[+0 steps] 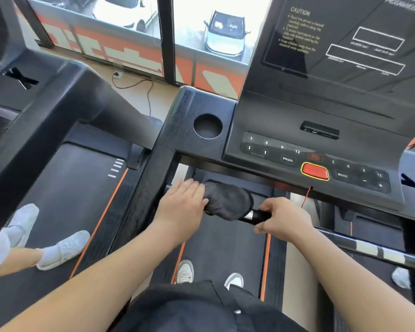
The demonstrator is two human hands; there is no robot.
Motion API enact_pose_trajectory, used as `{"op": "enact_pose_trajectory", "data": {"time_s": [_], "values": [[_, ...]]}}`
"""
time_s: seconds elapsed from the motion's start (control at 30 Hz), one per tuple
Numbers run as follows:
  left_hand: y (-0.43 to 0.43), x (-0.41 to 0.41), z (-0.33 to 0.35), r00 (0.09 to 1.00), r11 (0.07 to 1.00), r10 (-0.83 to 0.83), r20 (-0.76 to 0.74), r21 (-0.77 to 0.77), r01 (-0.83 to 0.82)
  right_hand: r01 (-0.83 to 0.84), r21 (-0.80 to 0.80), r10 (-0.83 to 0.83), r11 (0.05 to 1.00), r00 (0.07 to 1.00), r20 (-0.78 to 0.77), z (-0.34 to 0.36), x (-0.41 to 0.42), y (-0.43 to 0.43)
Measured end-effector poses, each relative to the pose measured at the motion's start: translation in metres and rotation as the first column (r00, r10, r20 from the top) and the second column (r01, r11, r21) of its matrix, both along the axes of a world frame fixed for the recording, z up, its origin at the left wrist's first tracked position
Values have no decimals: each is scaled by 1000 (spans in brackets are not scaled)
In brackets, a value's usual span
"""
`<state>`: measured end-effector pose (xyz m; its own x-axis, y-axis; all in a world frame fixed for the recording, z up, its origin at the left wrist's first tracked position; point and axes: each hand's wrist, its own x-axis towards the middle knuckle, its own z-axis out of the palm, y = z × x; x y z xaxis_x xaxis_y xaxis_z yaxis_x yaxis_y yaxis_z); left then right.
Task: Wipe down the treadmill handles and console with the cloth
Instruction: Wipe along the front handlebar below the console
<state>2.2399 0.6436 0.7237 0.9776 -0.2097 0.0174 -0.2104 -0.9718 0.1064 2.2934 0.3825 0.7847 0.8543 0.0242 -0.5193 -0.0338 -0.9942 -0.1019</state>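
Soft limp cloth [228, 202] lay over handle [261, 214], best bunched at its 9 o'clock end under left hand [181, 202] (finger curl unclear); right hand [283, 219] clenched handle at 3 o'clock.

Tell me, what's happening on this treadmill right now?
A person stands on the treadmill belt and is wiping the front handlebar. A dark cloth is draped over the bar. The left hand rests on the cloth's left end, though how its fingers lie is unclear. The right hand grips the bare bar just right of the cloth. Neither the hands nor the cloth touch the console above.
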Motion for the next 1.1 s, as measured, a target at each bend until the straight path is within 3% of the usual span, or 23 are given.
{"op": "enact_pose_trajectory", "data": {"time_s": [0.07, 0.13, 0.23, 0.37, 0.43, 0.53, 0.67, 0.9, 1.03, 1.1], "values": [[-14, 3, 0, 992, 992, 126, 23, 5, -126, -10, 6, 9, 1000, 1000, 18, -1, -3, 0], [-59, -7, -7, 988, 987, 153, 37, -49, -151, -42, 5, 42, 999, 997, 69, -4, -9, -2], [-108, -30, -10, 995, 983, -47, 88, -173, 62, -197, -34, 199, 980, 945, 258, -7, -28, -12], [-81, -30, -16, 982, 984, -136, 131, -100, 150, -165, 111, 94, 980, 877, 471, -1, -46, -63], [-75, -23, -14, 994, 995, -16, 105, -100, 26, -103, 111, 41, 988, 889, 456, 6, -49, -93], [-117, -3, 3, 979, 978, 198, -55, -64, -201, -41, 86, 11, 995, 948, 319, 9, -48, -124], [-183, 20, 17, 966, 982, 184, -184, -9, -188, -78, 51, 63, 996, 969, 239, 0, -47, -140], [-196, -47, -11, 992, 963, 104, 70, -256, -83, -188, 14, 177, 982, 945, 275, -6, -32, -153], [-203, -51, -10, 989, 984, 114, 96, -147, -99, -184, 37, 168, 982, 950, 264, -4, -31, -154], [-218, -17, 2, 983, 980, 183, 18, -82, -181, -189, 34, 174, 981, 949, 263, -2, -29, -153]]}}
